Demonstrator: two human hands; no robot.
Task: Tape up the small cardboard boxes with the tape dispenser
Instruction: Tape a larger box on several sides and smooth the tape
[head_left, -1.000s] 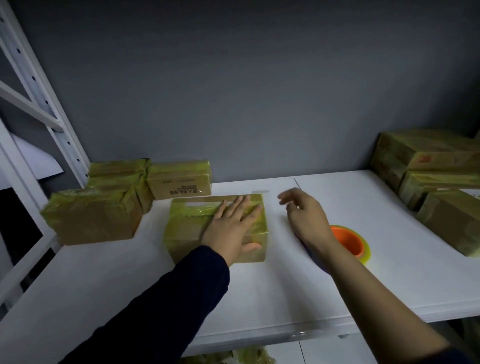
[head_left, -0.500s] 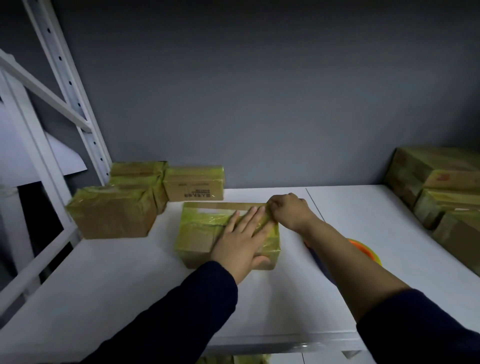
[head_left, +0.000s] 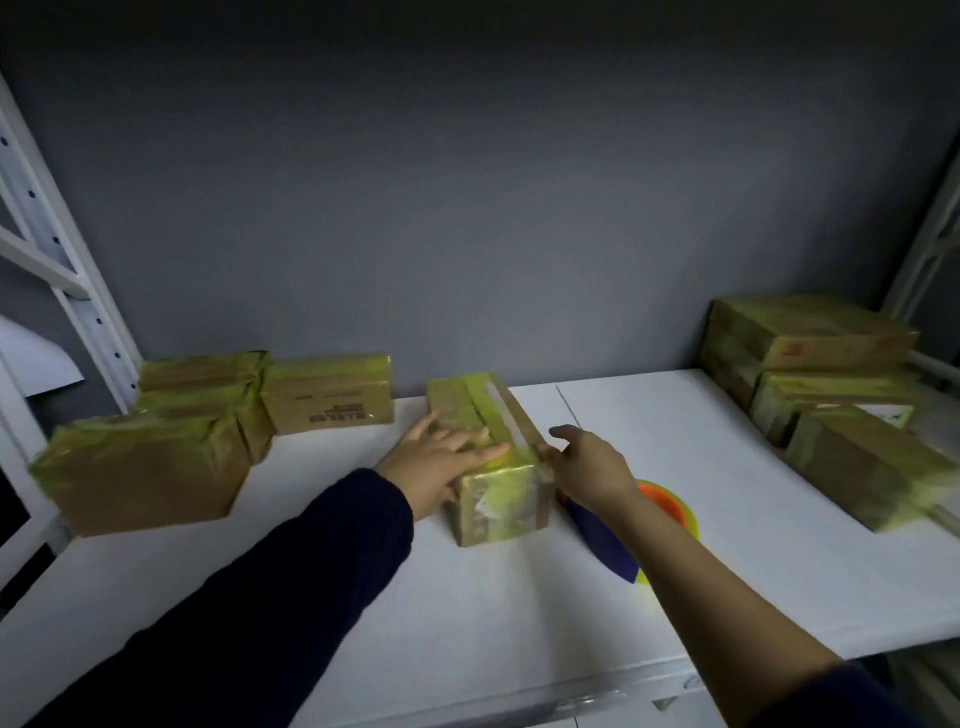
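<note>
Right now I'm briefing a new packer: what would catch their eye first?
The yellow-taped box at the middle of the shelf, left hand flat on top, right hand at its right edge. Then the orange tape dispenser partly behind the right wrist, plus the left stack and right stack of taped boxes.

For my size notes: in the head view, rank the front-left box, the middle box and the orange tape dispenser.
Largest: front-left box.
Then middle box; differing depth makes their true order unsure.
Smallest: orange tape dispenser, partly hidden.
</note>
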